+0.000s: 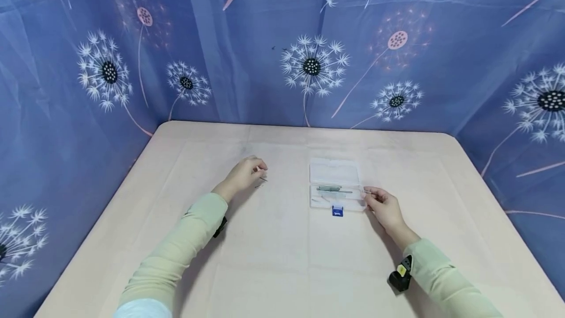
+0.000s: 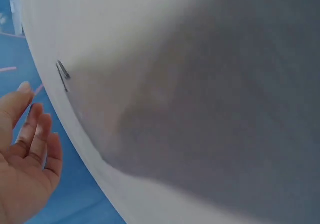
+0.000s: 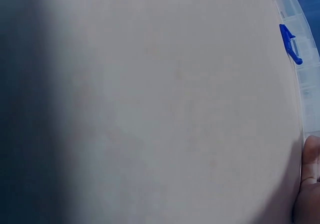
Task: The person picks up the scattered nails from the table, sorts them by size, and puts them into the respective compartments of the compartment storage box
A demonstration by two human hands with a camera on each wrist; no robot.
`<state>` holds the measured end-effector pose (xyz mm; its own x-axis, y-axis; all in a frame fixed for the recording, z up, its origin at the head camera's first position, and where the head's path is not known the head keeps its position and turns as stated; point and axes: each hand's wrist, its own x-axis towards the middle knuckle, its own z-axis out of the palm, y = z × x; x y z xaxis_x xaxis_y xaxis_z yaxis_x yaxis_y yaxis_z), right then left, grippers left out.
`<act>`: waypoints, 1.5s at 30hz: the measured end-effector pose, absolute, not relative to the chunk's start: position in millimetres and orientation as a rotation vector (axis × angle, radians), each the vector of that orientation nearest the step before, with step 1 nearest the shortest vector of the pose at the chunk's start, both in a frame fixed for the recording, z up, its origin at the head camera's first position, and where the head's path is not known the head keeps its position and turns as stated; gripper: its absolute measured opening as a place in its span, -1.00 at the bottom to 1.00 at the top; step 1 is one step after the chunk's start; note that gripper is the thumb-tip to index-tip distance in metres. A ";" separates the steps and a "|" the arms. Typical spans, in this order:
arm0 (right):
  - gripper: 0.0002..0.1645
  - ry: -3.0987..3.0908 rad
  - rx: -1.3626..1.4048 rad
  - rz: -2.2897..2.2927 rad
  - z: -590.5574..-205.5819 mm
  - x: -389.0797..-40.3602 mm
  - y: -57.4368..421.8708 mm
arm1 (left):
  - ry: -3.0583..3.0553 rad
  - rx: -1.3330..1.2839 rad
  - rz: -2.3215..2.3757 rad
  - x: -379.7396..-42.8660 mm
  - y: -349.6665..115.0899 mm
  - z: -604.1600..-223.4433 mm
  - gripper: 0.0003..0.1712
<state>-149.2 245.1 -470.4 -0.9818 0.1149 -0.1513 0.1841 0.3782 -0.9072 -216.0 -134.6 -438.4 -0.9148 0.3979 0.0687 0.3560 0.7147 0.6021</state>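
Note:
On the right of the table's middle, a clear plastic box [image 1: 325, 203] with a blue latch [image 1: 337, 211] lies with its lid [image 1: 334, 171] raised. Several thin dark green rods [image 1: 328, 189] lie in its back compartment, and small pale bits in the front one. At the box's right end, my right hand [image 1: 386, 210] grips the edge between thumb and fingers. My left hand [image 1: 243, 175] is over the table left of the box, its fingers loosely bent. Just beyond its fingertips are small thin dark metal pieces [image 2: 63, 74], apart from the hand in the left wrist view.
A pale cloth covers the table [image 1: 273, 259]. Behind it and along both sides hangs a blue curtain [image 1: 256, 63] with dandelion prints. Black wrist cameras [image 1: 400, 278] sit under the sleeves.

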 end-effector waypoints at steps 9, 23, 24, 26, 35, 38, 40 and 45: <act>-0.51 2.554 0.274 -1.693 -470.6 -146.6 244.7 | 2.824 0.621 0.871 -220.7 -146.6 -448.7 -0.87; -0.52 2.556 0.260 -1.723 -468.7 -148.3 242.5 | 2.999 0.765 0.598 -222.1 -147.2 -450.6 -0.95; -0.52 2.559 0.263 -1.725 -468.7 -148.4 242.8 | 3.011 0.822 0.550 -222.1 -146.7 -451.5 -0.96; -0.53 2.557 0.267 -1.734 -469.3 -148.6 243.4 | 3.036 0.924 0.454 -221.5 -145.6 -453.5 -0.97; -0.55 2.554 0.274 -1.731 -471.3 -148.5 243.8 | 3.097 1.017 0.287 -220.2 -140.9 -459.8 -0.90; -0.56 2.550 0.287 -1.745 -471.4 -148.9 243.4 | 3.108 1.031 0.222 -221.0 -138.9 -460.9 -0.92; -0.56 2.549 0.292 -1.747 -471.6 -149.2 243.4 | 3.104 1.027 0.185 -221.1 -137.9 -461.2 -0.95; -0.55 2.548 0.289 -1.739 -471.0 -149.0 243.9 | 3.072 0.928 0.229 -220.5 -137.2 -460.7 -0.93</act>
